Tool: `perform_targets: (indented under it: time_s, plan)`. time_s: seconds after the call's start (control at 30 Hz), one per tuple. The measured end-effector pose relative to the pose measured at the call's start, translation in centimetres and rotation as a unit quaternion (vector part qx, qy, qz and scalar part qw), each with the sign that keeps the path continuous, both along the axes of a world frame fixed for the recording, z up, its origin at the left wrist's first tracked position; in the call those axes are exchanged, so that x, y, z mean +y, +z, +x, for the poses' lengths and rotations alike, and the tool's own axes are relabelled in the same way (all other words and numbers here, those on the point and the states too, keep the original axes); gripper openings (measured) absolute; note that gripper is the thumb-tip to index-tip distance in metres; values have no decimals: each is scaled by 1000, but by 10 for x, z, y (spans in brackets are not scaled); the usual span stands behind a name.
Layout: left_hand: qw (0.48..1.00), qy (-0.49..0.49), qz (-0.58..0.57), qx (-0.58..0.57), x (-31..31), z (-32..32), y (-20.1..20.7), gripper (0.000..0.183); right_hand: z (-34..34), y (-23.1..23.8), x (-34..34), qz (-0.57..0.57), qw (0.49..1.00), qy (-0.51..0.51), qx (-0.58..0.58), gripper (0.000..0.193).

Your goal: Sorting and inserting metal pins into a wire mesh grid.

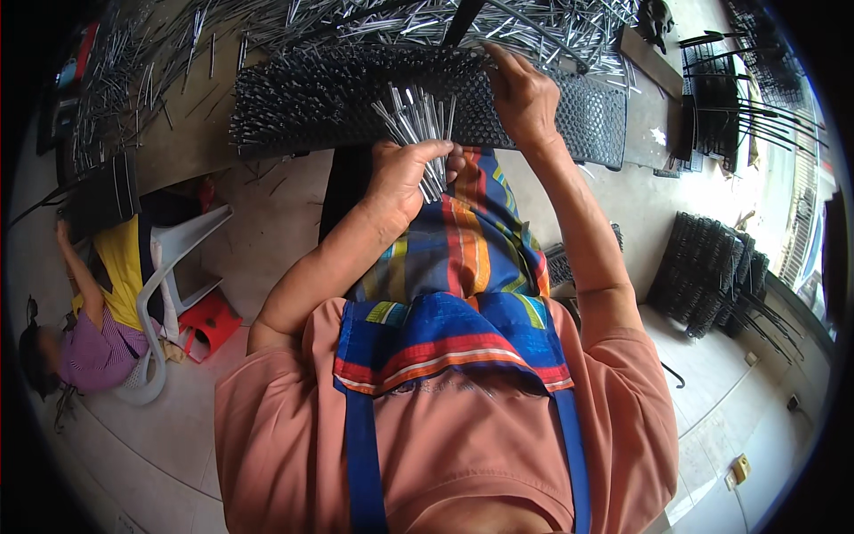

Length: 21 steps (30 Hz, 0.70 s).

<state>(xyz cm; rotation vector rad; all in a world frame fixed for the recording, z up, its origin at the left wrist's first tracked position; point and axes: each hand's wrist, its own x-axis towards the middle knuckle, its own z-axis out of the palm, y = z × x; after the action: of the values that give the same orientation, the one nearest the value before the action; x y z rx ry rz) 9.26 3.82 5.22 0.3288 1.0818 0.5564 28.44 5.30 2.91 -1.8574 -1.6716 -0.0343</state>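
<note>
My left hand [400, 178] is closed round a fanned bundle of thin silvery rods [416, 116] that stick up past my thumb. It is at the near edge of a long black perforated rack [583, 116]. Many rods stand upright in the holes on the rack's left and middle part, while bare holes show toward its right end. Over the rack, right of the bundle, my right hand [527, 98] has its fingers pinched together pointing down. Whatever lies between those fingertips is hidden or too small to make out.
Loose silvery rods [391, 22] lie heaped on the table behind the rack. Stacked black racks [703, 267] stand on the floor at right, more at far right. Another person [98, 347] sits at left on a white chair [156, 356], near a red bag [209, 327].
</note>
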Motion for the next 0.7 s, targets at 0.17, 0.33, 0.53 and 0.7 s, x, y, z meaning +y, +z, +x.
perform_targets:
  time_s: [0.17, 0.33, 0.53, 0.7]
  plan:
    - [998, -2, 46, -41, -4, 1, -5, 15, -18, 26, -16, -232, 877, 80, 413, 16]
    - [996, 34, 74, -34, -5, -6, -17, 20, -28, 19, -26, -253, 792, 23, 555, 13]
    - [999, 6, -34, 9, -15, -27, -23, 15, -29, 15, -6, 56, 835, -15, 548, 6]
    - [1000, 16, 1, -8, -18, -26, -7, 13, -27, 3, 16, 104, 926, 55, 359, 8]
